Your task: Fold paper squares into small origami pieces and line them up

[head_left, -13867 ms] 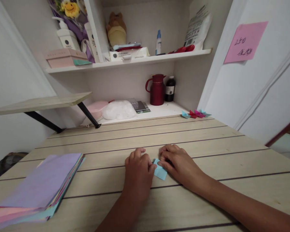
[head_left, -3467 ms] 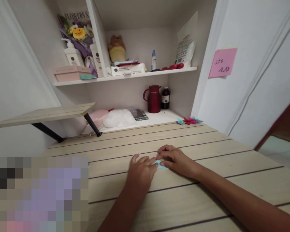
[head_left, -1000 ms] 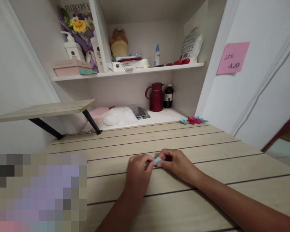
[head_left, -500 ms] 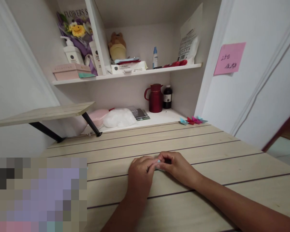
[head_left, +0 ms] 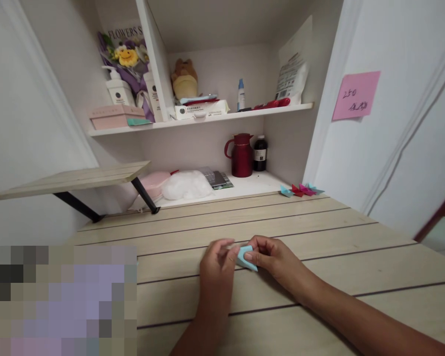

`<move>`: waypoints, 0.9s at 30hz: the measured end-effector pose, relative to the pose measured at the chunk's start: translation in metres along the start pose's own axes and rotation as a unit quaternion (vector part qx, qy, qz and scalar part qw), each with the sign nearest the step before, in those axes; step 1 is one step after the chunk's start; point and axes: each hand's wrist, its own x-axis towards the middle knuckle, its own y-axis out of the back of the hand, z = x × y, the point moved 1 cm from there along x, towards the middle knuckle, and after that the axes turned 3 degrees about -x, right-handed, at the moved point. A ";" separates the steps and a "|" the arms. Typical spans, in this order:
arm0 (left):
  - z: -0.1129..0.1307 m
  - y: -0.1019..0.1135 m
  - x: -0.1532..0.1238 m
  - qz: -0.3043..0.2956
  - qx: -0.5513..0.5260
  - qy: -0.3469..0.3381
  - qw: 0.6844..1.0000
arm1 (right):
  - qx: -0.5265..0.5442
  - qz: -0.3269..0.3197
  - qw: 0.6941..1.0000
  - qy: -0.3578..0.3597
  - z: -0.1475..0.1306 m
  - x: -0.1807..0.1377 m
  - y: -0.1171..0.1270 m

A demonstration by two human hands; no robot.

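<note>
Two hands close together over the middle of the bench [head_left: 270,331], well short of its far edge, with the small folded blue paper [head_left: 242,257] between them. Your right hand [head_left: 276,257] has it pinched, thumb on top; your left hand [head_left: 218,264] has its thumb at the paper's left side, grip or mere touch, cannot tell. Whether the paper rests on wood, unclear. Step in hand looks like shaping a fold. Next move calls for you to steady it with the right, align the layers, press the crease. Folded paper pieces [head_left: 297,191] sit along the far edge, near its right corner.
</note>
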 end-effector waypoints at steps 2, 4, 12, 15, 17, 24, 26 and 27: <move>-0.001 0.002 0.000 0.065 0.033 -0.031 0.997 | 0.019 0.022 0.999 -0.014 0.000 0.000 0.001; -0.002 0.004 0.001 0.087 0.055 -0.031 0.994 | 0.020 0.052 0.998 -0.017 0.001 0.000 0.004; 0.007 -0.009 -0.004 -0.044 -0.104 0.051 0.992 | -0.229 0.089 0.956 0.160 -0.008 -0.006 0.005; 0.008 -0.010 -0.004 -0.043 -0.146 0.068 0.986 | -0.321 0.075 0.915 0.231 -0.010 -0.008 0.004; 0.007 -0.009 -0.003 -0.046 -0.138 0.064 0.987 | -0.356 0.072 0.899 0.243 -0.010 -0.007 0.005; 0.007 -0.003 -0.006 -0.047 0.023 -0.016 0.999 | -0.390 0.062 0.886 0.241 -0.009 -0.006 0.005; 0.007 -0.002 -0.006 -0.043 0.032 -0.017 0.998 | -0.352 0.085 0.902 0.234 -0.008 -0.006 0.004; 0.007 -0.002 -0.006 -0.040 0.026 -0.010 0.999 | -0.324 0.099 0.913 0.226 -0.008 -0.006 0.004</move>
